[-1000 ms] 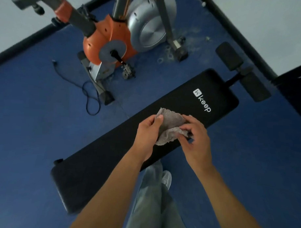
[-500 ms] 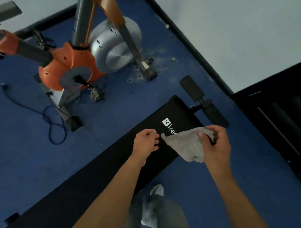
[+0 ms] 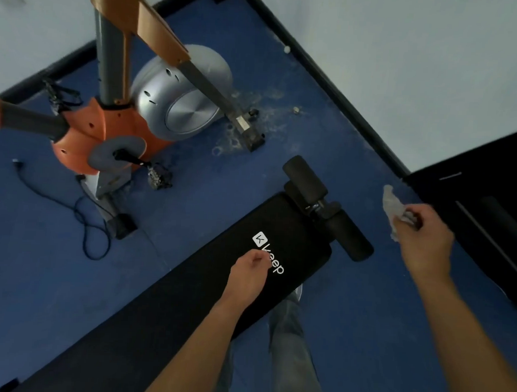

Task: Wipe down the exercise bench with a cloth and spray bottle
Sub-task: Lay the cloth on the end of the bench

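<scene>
Blue floor (image 3: 58, 276) extends under and around both hands. An orange and silver exercise bike (image 3: 130, 127) stands well beyond the left hand. The black exercise bench (image 3: 189, 299) runs diagonally beneath the left hand (image 3: 250, 273), which hovers over its printed logo (image 3: 268, 253), fingers curled loosely, holding nothing visible. The right hand (image 3: 422, 239) is off the bench's far end, beside the foam rollers (image 3: 327, 207), closed around a crumpled grey cloth (image 3: 393, 205).
</scene>
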A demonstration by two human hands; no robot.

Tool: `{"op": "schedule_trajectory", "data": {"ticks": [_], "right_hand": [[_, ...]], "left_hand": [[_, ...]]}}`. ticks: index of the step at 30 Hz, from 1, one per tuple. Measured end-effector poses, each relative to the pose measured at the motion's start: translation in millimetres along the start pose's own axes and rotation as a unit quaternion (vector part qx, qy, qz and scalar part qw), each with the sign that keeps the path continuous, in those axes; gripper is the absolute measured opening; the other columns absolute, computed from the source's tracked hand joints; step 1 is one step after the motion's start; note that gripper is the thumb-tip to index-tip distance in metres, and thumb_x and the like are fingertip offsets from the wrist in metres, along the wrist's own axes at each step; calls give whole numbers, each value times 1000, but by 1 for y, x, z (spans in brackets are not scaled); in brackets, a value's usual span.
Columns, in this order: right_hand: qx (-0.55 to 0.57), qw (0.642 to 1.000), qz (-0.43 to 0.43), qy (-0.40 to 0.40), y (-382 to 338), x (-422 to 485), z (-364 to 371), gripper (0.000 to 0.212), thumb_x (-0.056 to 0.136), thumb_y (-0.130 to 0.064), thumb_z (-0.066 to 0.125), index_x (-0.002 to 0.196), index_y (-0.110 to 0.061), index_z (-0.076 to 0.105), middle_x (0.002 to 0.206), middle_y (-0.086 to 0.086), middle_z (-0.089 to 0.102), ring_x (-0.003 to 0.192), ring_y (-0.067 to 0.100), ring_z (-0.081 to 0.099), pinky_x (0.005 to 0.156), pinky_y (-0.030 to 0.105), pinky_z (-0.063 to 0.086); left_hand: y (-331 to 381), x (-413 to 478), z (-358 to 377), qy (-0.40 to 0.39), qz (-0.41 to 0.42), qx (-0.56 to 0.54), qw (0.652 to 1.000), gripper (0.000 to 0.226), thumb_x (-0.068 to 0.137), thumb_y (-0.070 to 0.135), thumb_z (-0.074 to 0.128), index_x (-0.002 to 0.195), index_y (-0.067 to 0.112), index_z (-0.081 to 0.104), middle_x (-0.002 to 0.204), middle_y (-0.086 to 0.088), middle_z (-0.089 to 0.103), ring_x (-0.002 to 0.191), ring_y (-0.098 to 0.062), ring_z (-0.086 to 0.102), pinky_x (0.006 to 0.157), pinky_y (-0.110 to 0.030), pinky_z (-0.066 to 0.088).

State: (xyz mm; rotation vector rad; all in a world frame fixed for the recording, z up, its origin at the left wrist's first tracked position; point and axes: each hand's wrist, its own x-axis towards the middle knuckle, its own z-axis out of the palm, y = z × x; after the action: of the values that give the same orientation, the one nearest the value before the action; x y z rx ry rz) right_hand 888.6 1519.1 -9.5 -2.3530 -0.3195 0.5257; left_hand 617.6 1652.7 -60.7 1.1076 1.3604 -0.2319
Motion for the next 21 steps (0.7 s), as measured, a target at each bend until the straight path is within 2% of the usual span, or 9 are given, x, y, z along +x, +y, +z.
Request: {"op": "schedule_trajectory", "data": {"ticks": [2,4,6,8,9,10,13,17,21], "right_hand": [[-38,998,-12,-51,21,10,22,5,95,-13,66,92,-16,63,82,-2,62,75,13,57,66,27,48],[-77,990,-27,-119,43,12,49,8,94,-10,67,89,-14,63,79,-2,60,70,5,53,60,20,41],[-124,969,-30,-212,64,8,77,14,95,-10,66,84,-16,60,75,-4,58,67,4,52,57,18,38],[-143,951,-3,-272,82,4,98,13,96,-11,65,85,-15,61,75,-2,60,67,8,56,58,20,41],[-135,950,16,-280,87,3,105,4,96,-10,64,93,-12,64,80,0,63,71,12,59,62,22,45],[-118,952,32,-280,91,3,109,9,96,-10,64,104,-9,66,88,1,65,79,15,62,69,25,50],[-72,952,85,-285,94,6,113,39,97,-14,63,135,-12,56,118,4,62,109,21,62,92,32,50],[-38,947,116,-296,93,7,108,39,100,-15,56,139,-12,52,129,8,61,118,24,60,93,31,47],[-28,950,88,-297,87,-4,90,37,102,-13,50,139,-13,52,119,3,64,105,18,62,87,27,47]], "left_hand": [[-1,4,16,2,-12,-5,1000,18,100,30,56,113,28,68,102,9,73,90,-4,67,76,-22,53],[-3,9,29,8,-24,3,1000,16,99,29,58,110,30,70,102,10,73,92,-5,68,79,-23,53],[-6,14,38,18,-37,7,999,16,97,28,59,108,31,71,103,10,74,96,-7,68,83,-26,54],[-8,16,45,28,-49,2,998,16,97,21,60,104,29,71,101,6,75,92,-9,68,78,-26,52],[-9,17,48,29,-51,0,998,18,97,16,59,102,29,71,100,4,75,88,-9,67,74,-25,50],[-10,17,51,28,-49,1,998,22,97,11,58,100,29,71,99,1,75,85,-9,66,71,-23,48],[-10,16,56,26,-46,19,998,27,97,8,57,98,31,69,98,2,76,84,-8,65,70,-21,47],[-7,14,55,34,-38,36,998,30,99,5,54,100,32,66,97,7,75,87,-9,67,75,-22,51],[4,3,48,48,-29,47,997,24,98,8,56,107,26,69,96,2,76,86,-14,66,84,-30,54]]}}
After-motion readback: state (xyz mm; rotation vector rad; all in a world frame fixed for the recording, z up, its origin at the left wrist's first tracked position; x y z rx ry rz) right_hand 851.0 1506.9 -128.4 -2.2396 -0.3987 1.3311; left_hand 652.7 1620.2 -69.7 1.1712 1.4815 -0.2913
